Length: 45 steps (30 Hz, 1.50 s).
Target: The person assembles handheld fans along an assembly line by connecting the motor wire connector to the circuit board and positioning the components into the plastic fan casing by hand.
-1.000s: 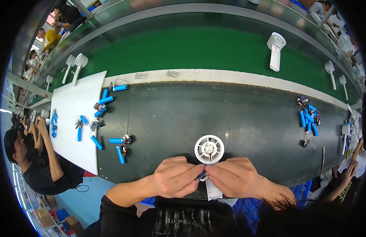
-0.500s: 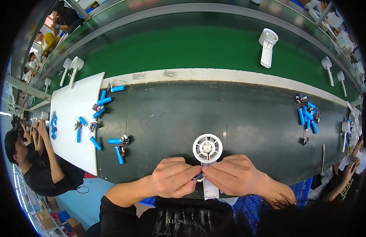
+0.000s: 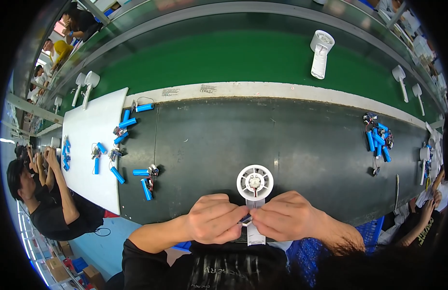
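In front of my chest a white handheld fan [image 3: 255, 182] lies face up at the bench's near edge. Its round head points away from me, and its open handle [image 3: 256, 235] reaches back between my hands. My left hand [image 3: 215, 218] is closed, thumb and forefinger pinching a small dark part [image 3: 245, 220] that looks like a circuit board, at the handle's left side. From the other side, my right hand [image 3: 283, 214] closes with its fingertips pressed at the top of the handle, by thin wires. The fingers hide most of the spot where they meet.
Blue battery cells with wired boards lie in groups on the dark bench, at left [image 3: 145, 181] and right [image 3: 378, 137]. More rest on a white board [image 3: 84, 186]. Beyond a pale ledge, a green conveyor belt [image 3: 209, 58] carries white fan bodies [image 3: 320, 55]. People sit at both sides.
The fan bodies on the belt have shifted slightly left. Both hands keep their pinch at the handle, with small finger movements; the fan has barely moved.
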Available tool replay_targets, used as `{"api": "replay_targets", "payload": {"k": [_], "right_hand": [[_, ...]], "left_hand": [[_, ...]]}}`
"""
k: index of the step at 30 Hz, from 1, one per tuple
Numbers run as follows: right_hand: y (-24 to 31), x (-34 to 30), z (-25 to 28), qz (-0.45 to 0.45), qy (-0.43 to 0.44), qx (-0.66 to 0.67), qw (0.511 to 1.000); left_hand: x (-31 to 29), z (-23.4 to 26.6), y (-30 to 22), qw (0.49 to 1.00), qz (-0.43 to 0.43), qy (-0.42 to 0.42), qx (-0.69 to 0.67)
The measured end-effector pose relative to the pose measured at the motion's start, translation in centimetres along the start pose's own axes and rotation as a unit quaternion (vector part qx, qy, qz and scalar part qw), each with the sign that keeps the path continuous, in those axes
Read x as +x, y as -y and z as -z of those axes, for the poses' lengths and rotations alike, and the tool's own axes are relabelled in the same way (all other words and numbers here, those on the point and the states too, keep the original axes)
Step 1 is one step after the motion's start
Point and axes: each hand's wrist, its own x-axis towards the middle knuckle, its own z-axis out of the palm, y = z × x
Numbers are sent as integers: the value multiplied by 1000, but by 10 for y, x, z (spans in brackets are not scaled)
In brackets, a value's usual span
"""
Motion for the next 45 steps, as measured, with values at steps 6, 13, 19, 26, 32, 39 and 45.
{"api": "replay_targets", "payload": {"k": [6, 13, 19, 26, 32, 39, 45], "right_hand": [[4, 0, -5, -10, -17, -2, 1000], [4, 1, 0, -40, 11, 7, 999], [3, 1, -1, -41, 13, 16, 999], [3, 0, -3, -45, 0, 20, 999], [3, -1, -5, -51, 2, 43, 998], [3, 0, 1, -50, 18, 73, 996], [2, 0, 5, -45, 37, 91, 994]], "left_hand": [[2, 1, -3, 1000, 0, -3, 15], [0, 1, -1, 1000, 21, 10, -12], [0, 2, 0, 999, 30, 21, -18], [1, 2, -2, 999, 34, 20, -22], [0, 4, 0, 999, 29, 28, -37], [0, 5, 1, 993, 46, 47, -97], [2, 4, 1, 992, 54, 42, -108]]}}
